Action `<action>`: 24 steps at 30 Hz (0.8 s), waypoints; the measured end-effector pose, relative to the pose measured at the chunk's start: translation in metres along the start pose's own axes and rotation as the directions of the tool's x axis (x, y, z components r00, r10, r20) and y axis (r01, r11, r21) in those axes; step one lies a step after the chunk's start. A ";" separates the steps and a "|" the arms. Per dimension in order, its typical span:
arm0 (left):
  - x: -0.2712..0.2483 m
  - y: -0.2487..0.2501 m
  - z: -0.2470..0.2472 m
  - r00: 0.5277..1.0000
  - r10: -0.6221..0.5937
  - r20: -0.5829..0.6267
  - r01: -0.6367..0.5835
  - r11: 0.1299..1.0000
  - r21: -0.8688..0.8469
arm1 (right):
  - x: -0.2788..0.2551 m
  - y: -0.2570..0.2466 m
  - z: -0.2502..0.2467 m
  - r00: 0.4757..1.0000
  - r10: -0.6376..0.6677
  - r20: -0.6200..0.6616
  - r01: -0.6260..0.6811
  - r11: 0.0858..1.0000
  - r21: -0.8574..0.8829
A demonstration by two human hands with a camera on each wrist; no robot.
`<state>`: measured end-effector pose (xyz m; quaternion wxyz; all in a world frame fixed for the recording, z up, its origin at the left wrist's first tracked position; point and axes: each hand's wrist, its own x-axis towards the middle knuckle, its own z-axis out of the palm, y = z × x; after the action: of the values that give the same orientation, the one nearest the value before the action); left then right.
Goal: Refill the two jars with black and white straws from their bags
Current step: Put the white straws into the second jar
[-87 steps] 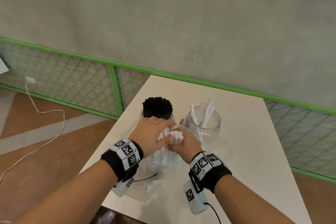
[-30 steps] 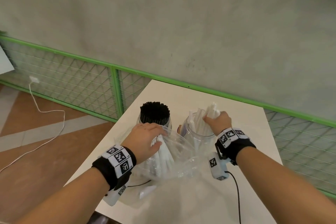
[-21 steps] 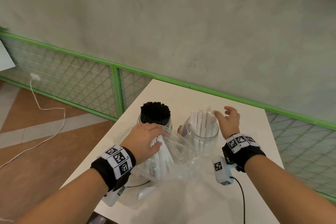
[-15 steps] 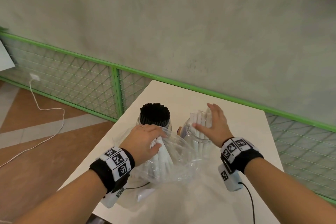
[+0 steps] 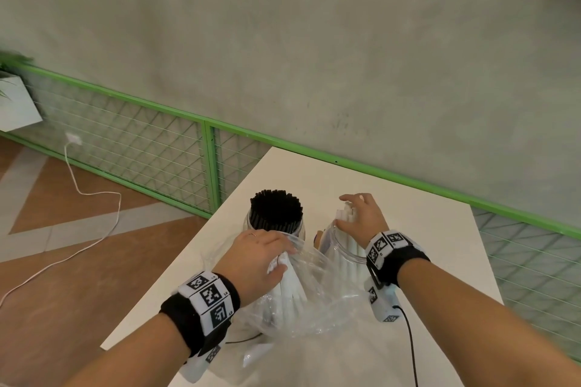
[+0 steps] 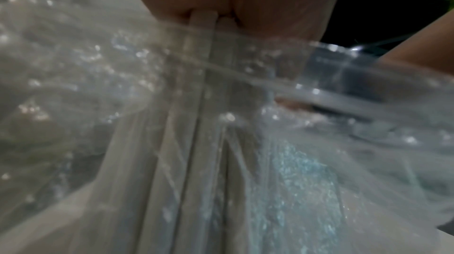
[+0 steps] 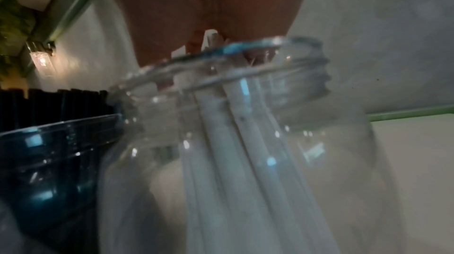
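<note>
A glass jar [image 5: 251,219] packed with black straws [image 5: 276,209] stands at the back left of the white table [image 5: 440,261]. Right of it is a second glass jar [image 5: 345,256] holding white straws [image 5: 344,214]. My right hand [image 5: 361,217] is over this jar's mouth, thumb and fingers cupped round the straw tops. In the right wrist view the palm [image 7: 209,5] sits on the straws above the jar [image 7: 343,151]. My left hand [image 5: 261,253] grips a bundle of white straws [image 5: 290,280] standing in a clear plastic bag [image 5: 330,302] in front of the jars.
The table's left edge [image 5: 176,276] drops to a tiled floor with a white cable [image 5: 94,195]. A green mesh railing [image 5: 207,160] runs along the wall behind. A dark cable [image 5: 412,339] trails from my right wrist over the table.
My right hand carried white straws from the bag to the right jar, let go, pressed flat on them and now cups their tops. The left hand stayed on the bag's bundle.
</note>
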<state>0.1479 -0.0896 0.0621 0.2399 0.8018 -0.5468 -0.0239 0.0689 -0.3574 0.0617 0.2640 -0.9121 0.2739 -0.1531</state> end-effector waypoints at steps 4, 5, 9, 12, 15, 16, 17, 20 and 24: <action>0.001 0.002 -0.002 1.000 -0.002 -0.005 0.002 1.000 -0.002 | 0.000 0.004 0.009 0.999 0.004 -0.041 -0.003 1.000 0.023; 0.001 0.002 -0.002 1.000 -0.003 -0.005 0.003 1.000 -0.002 | -0.001 0.005 0.010 0.997 0.007 -0.072 -0.004 0.999 0.043; 0.000 0.001 -0.003 1.000 -0.005 0.004 0.005 1.000 0.011 | -0.005 0.007 0.002 0.977 0.033 -0.211 -0.003 0.990 0.144; -0.001 0.001 -0.002 1.000 -0.002 -0.003 0.002 1.000 0.008 | -0.009 0.008 -0.009 0.950 0.024 -0.312 0.047 0.974 0.220; -0.001 0.001 -0.002 1.000 -0.001 0.001 0.001 1.000 0.004 | -0.013 0.014 -0.015 0.957 0.002 -0.291 0.067 0.972 0.224; -0.001 0.001 -0.002 1.000 0.001 -0.003 -0.001 1.000 -0.001 | -0.014 0.017 -0.015 0.967 -0.006 -0.254 0.061 0.976 0.210; -0.001 0.001 -0.002 1.000 0.004 -0.006 -0.004 1.000 -0.005 | -0.016 0.021 -0.015 0.976 -0.014 -0.215 0.056 0.980 0.193; -0.001 0.001 -0.002 1.000 0.006 0.001 -0.006 1.000 0.001 | -0.022 0.030 -0.017 0.985 -0.028 -0.172 0.057 0.984 0.168; 0.000 0.003 -0.003 1.000 -0.006 0.017 0.005 1.000 0.016 | -0.028 0.030 -0.022 0.980 -0.068 -0.185 0.099 0.981 0.165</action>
<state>0.1463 -0.0890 0.0654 0.2290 0.8049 -0.5467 -0.0271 0.0249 -0.3713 0.0587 0.3101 -0.8790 0.2432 -0.2685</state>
